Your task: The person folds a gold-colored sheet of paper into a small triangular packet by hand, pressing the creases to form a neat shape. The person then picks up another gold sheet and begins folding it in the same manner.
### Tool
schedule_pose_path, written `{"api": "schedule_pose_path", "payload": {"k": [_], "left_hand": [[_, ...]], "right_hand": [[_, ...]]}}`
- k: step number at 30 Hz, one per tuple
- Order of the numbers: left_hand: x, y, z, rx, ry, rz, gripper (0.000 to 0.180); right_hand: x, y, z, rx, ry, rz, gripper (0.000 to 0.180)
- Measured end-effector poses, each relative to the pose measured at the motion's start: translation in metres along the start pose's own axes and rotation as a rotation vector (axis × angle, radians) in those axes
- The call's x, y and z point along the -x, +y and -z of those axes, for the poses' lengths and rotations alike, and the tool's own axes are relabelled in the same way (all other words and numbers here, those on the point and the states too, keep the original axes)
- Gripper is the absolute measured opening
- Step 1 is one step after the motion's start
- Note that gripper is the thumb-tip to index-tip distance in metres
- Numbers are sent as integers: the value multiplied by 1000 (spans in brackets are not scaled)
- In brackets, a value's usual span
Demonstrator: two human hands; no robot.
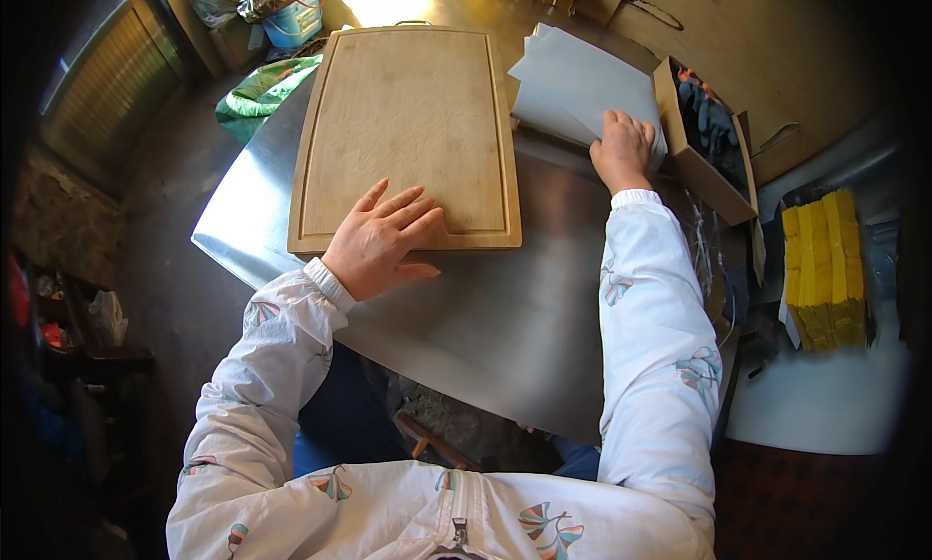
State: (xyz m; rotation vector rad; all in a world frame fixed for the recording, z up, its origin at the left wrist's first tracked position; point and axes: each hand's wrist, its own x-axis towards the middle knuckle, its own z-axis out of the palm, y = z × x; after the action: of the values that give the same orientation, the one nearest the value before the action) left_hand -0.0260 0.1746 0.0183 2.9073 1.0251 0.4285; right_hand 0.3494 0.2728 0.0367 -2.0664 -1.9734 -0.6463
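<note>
Two white patterned sleeves (257, 366) are showing in the head view, running up from the lower edge; clock hours are counting from the picture's middle.

Left hand (382, 240), toward 10 o'clock: lying palm down, fingers spreading loosely, not gripping anything. Fingers are resting on the near end of a wooden cutting board (408, 123); the heel of the hand is overhanging that edge.

Board is lying flat at 11 o'clock on a shiny metal worktop (485, 337), its long sides pointing roughly toward 12. A groove is running round its upper face, and a small metal handle (415, 22) is showing at its far end.

Right hand (626, 150), 2 o'clock: fingers are bending, half closed, over the near right part of a stack of pale grey sheets (573, 75). Thumb is hiding from view; cannot tell whether the hand is pinching any sheet or only touching.

Sheets are lying at 1 o'clock, just beside the board. An open brown carton (714, 193) is standing just past them at 2 o'clock, holding dark bluish cloth items (709, 123).

Yellow bundles (823, 269) are sitting at 3 o'clock. Toward 10 to 11, beyond the worktop, a green bag (262, 96) is lying near a light-blue bucket (296, 21).
</note>
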Motion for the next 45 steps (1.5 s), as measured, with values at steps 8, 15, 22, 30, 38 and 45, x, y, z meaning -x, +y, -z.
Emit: {"api": "schedule_pose_path", "payload": {"k": [8, 15, 22, 30, 38, 45], "left_hand": [[7, 6, -7, 62, 49, -58, 60], [0, 23, -6, 156, 83, -83, 48], [4, 45, -20, 282, 49, -75, 44], [4, 44, -29, 390, 140, -52, 35], [4, 42, -31, 416, 175, -55, 35], [6, 42, -31, 520, 532, 150, 85]], "right_hand": [[-11, 9, -7, 30, 81, 47, 14], [-3, 35, 7, 26, 123, 224, 15], [-11, 36, 4, -223, 73, 77, 13], [-14, 53, 14, -466, -140, 85, 30], [-17, 48, 21, -433, 148, 124, 21], [80, 22, 99, -510, 213, 332, 7]]}}
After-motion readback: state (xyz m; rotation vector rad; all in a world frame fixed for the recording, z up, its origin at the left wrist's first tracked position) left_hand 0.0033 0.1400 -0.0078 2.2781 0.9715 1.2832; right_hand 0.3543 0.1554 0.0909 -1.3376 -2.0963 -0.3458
